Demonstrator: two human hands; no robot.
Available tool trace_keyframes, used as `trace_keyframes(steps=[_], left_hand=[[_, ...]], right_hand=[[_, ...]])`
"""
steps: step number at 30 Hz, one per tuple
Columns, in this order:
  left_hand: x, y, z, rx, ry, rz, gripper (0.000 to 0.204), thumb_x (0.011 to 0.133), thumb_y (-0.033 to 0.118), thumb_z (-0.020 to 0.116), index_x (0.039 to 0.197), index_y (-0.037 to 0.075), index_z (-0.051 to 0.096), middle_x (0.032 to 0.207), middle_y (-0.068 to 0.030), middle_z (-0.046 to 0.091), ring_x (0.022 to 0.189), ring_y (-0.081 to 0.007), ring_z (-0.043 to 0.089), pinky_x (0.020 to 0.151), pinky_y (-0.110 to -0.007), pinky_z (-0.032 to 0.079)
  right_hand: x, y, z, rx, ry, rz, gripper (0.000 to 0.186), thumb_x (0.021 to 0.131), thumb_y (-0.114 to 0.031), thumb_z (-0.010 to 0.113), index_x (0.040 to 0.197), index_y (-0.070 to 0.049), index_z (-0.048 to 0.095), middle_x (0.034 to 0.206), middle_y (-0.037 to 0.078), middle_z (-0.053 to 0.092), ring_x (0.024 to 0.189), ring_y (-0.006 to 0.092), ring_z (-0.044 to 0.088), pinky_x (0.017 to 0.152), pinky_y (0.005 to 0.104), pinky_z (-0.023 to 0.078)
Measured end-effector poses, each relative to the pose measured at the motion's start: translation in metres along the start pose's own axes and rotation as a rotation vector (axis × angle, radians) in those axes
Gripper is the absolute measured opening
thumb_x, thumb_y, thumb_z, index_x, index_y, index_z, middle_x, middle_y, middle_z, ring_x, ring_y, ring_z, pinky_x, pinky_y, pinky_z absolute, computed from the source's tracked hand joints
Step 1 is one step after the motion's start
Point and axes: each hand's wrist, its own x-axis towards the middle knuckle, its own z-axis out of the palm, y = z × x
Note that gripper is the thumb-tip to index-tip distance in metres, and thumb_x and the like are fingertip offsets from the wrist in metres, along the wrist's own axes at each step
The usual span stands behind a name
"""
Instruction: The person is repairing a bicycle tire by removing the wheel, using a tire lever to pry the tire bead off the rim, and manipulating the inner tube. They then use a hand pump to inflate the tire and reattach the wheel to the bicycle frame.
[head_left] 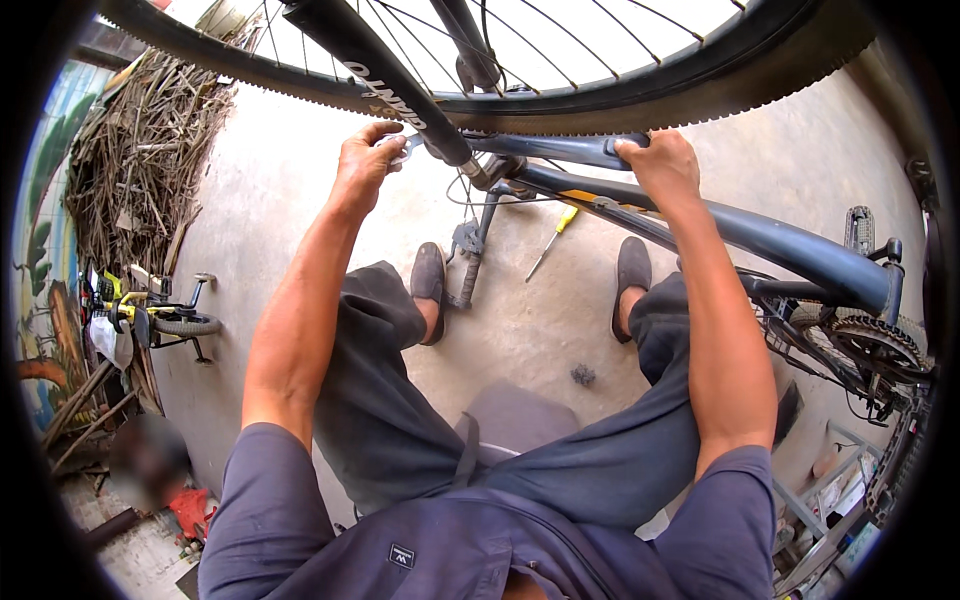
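In front of me is a bicycle with a black fork [385,80], a spoked wheel with a knobby tire [620,105] and a dark blue frame [790,245]. My left hand [365,165] is beside the fork, its fingers closed on a small silvery-white piece [405,147] partly hidden by the hand and fork. My right hand [660,165] wraps the end of a long blue-grey bar [555,149], thumb on top. That bar runs left, just below the tire, toward the fork; I cannot tell whether it joins the silvery piece.
A yellow-handled screwdriver [553,243] lies on the concrete floor between my feet. Near my left shoe is a handlebar grip [468,280]. At left are a stick pile [140,150] and a small yellow bike [150,312]; at right, a pedal [859,228] and a metal rack [810,500].
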Motion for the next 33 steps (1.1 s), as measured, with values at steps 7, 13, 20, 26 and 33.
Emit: trace_keyframes(steps=[7, 13, 20, 26, 33], left_hand=[[0.006, -0.003, 0.002, -0.035, -0.035, -0.137, 0.027, 0.084, 0.007, 0.065, 0.110, -0.001, 0.063, 0.098, -0.0090, 0.066, 0.086, -0.0157, 0.062, 0.073, -0.027, 0.050], [0.016, -0.010, -0.003, -0.110, -0.009, -0.128, 0.028, 0.083, 0.006, 0.065, 0.111, 0.000, 0.063, 0.098, -0.0077, 0.066, 0.087, -0.0141, 0.062, 0.073, -0.026, 0.048], [0.015, -0.018, 0.004, -0.146, -0.043, -0.165, 0.033, 0.081, 0.000, 0.065, 0.113, -0.005, 0.060, 0.100, -0.0108, 0.065, 0.089, -0.0159, 0.061, 0.077, -0.027, 0.048], [0.013, -0.010, 0.012, 0.053, -0.071, -0.145, 0.036, 0.078, -0.004, 0.065, 0.113, -0.008, 0.059, 0.104, -0.0127, 0.065, 0.084, -0.0177, 0.062, 0.075, -0.028, 0.050], [0.017, -0.007, 0.022, 0.105, 0.069, -0.109, 0.025, 0.077, -0.005, 0.060, 0.102, -0.007, 0.058, 0.097, -0.0128, 0.063, 0.084, -0.0203, 0.061, 0.077, -0.030, 0.050]], right_hand=[[-0.002, -0.005, -0.002, -0.030, 0.022, -0.038, 0.034, 0.077, -0.032, 0.070, 0.091, -0.002, 0.068, 0.090, 0.017, 0.068, 0.089, 0.0310, 0.065, 0.079, 0.0391, 0.050], [-0.005, -0.005, -0.002, -0.012, 0.042, -0.065, 0.031, 0.078, -0.031, 0.069, 0.088, -0.002, 0.068, 0.087, 0.016, 0.068, 0.087, 0.0316, 0.065, 0.077, 0.0393, 0.050], [-0.004, -0.003, 0.000, -0.011, 0.069, -0.090, 0.030, 0.078, -0.031, 0.069, 0.087, -0.002, 0.068, 0.086, 0.017, 0.067, 0.086, 0.0328, 0.065, 0.076, 0.0399, 0.050], [-0.004, -0.002, 0.001, -0.002, 0.086, -0.111, 0.029, 0.077, -0.030, 0.069, 0.085, -0.002, 0.068, 0.085, 0.018, 0.067, 0.085, 0.0342, 0.065, 0.076, 0.0406, 0.051], [-0.005, -0.004, -0.001, -0.004, 0.081, -0.105, 0.031, 0.077, -0.031, 0.069, 0.083, -0.001, 0.068, 0.084, 0.019, 0.068, 0.085, 0.0344, 0.065, 0.077, 0.0406, 0.051]])
